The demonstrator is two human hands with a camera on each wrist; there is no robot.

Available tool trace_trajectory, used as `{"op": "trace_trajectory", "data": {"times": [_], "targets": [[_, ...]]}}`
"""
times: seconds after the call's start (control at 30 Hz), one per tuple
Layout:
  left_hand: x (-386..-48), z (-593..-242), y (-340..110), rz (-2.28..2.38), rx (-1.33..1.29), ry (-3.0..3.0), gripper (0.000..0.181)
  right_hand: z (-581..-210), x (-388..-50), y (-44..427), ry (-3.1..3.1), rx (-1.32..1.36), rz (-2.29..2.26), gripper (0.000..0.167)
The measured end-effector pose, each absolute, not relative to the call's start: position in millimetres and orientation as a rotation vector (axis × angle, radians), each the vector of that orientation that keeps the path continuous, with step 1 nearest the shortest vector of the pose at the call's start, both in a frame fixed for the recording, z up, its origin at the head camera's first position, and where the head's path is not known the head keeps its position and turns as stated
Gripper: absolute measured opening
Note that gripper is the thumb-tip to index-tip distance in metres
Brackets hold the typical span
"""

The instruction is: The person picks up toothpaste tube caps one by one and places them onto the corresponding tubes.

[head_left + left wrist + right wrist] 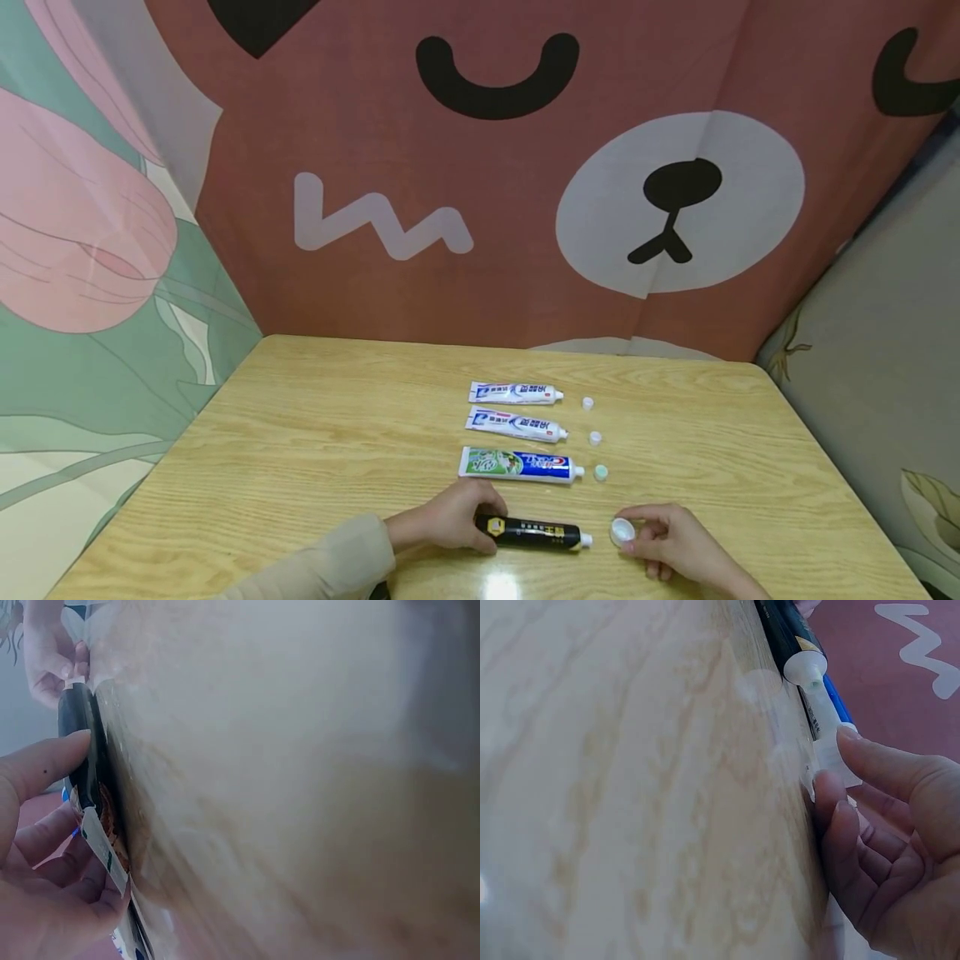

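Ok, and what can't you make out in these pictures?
- Head view: the tail end of the black tube, covered by the left hand.
- Head view: fine print on the farthest tube, too small.
- Head view: a dark thing cut off by the bottom edge.
- Right wrist view: part of the cap, hidden by the right hand.

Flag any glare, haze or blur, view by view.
Head: black tube clearly outlined, bright glare patch on the table at the bottom edge; left wrist: hazy, washed out, much of the tabletop blurred; right wrist: hazy too, small bright spot at the left edge.
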State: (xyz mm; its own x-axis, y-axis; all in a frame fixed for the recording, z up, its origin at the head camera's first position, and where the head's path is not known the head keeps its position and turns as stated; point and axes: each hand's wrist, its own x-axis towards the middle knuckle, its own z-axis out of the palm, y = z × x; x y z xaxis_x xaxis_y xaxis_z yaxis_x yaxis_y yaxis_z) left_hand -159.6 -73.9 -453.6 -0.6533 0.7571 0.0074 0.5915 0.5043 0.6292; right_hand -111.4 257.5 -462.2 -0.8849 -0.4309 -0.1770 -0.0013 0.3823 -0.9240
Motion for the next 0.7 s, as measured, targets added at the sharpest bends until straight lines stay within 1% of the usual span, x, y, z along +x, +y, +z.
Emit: {"op": "trace_trajectory", "data": {"times": [0.3,0.53,0.7], "targets": [[-160.6,-450.7,-73.7,0.818,1.275,2.492,0.033,-457.8,-110.0,255.7,2.303,-0.275,-1.506,0.048],[-159.7,-449.8,-74.0,0.939,1.157,2.432,0.034,-454.3,-109.9,255.4,2.370,-0.202,-1.459,0.048],[-160.3,-450.3,-73.7,0.983,1.137,2.417,0.034,-453.4,-109.8,255.0,2.337,-0.170,-1.486,0.049]]}}
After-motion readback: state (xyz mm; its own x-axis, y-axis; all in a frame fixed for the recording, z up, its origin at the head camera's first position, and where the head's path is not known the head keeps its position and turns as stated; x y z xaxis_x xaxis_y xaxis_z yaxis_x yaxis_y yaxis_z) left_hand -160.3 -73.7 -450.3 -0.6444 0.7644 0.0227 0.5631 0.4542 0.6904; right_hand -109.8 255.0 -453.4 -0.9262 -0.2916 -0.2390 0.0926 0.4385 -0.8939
